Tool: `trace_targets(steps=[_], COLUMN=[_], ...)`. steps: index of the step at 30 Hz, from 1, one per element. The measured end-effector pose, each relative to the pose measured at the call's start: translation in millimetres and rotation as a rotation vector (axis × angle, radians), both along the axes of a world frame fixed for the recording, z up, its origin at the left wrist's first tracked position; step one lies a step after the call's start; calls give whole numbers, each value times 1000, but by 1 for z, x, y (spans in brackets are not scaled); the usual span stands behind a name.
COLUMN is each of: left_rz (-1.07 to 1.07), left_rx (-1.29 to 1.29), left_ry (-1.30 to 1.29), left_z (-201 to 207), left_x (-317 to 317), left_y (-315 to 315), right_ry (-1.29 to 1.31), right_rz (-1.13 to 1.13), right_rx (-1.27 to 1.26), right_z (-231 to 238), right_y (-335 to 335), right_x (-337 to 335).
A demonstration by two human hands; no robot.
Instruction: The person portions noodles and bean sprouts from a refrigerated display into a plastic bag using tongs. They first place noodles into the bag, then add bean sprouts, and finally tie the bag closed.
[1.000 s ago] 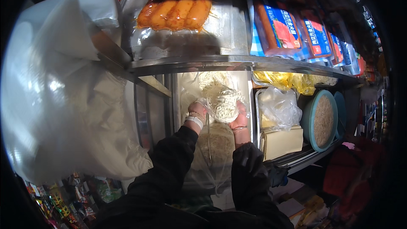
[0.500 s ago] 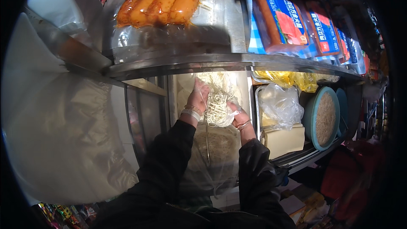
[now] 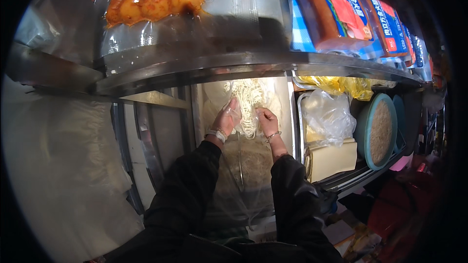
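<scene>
Pale noodles (image 3: 248, 112) sit between the left hand (image 3: 226, 121), lying alongside, and the curled right hand (image 3: 268, 122), over the white tray (image 3: 289, 131); I can't tell what either grip holds.

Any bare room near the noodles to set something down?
The grey panel between the beige cover and noodle tray looks bare; I can't tell if it's level. Crowded: the noodles between left hand and right hand; right of the tray, the plastic bag, folded sheets and teal basin.

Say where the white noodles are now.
In the head view, the white noodles are just right of centre, between the left hand and right hand, below the steel rail.
</scene>
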State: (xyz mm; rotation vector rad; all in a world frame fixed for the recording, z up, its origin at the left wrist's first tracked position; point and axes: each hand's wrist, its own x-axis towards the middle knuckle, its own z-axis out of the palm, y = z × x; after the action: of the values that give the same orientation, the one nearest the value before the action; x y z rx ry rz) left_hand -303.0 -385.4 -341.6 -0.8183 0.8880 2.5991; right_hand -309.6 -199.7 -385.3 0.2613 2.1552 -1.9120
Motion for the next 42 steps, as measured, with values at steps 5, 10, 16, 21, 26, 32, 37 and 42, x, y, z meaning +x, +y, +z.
trace_targets(steps=[5,10,16,21,26,32,37,42], left_rz=[151,31,-171,-58,32,196,3,75], left_rx=[158,-155,-428,-551,-383,-117,-365,-416], left_ry=[-110,-70,-94,-74,-139,-225,-288,-258], left_z=[-13,-15,5,11,8,19,33,35], left_x=[8,13,5,-2,2,0,-2,-4], left_y=[-14,-19,-17,-15,-17,-23,-24,-22], right_ry=[-294,-560,71,341,190,-452,-395,-362], right_rz=[-470,-378,-120,-121,311,652,758,771], right_rx=[-683,-729,286,528,944,950,985,669], right_z=[5,30,49,74,82,65,77,119], right_y=[0,13,-3,1,-36,-82,-77,-45], right_x=[-1,-11,-34,-22,72,153,146,142])
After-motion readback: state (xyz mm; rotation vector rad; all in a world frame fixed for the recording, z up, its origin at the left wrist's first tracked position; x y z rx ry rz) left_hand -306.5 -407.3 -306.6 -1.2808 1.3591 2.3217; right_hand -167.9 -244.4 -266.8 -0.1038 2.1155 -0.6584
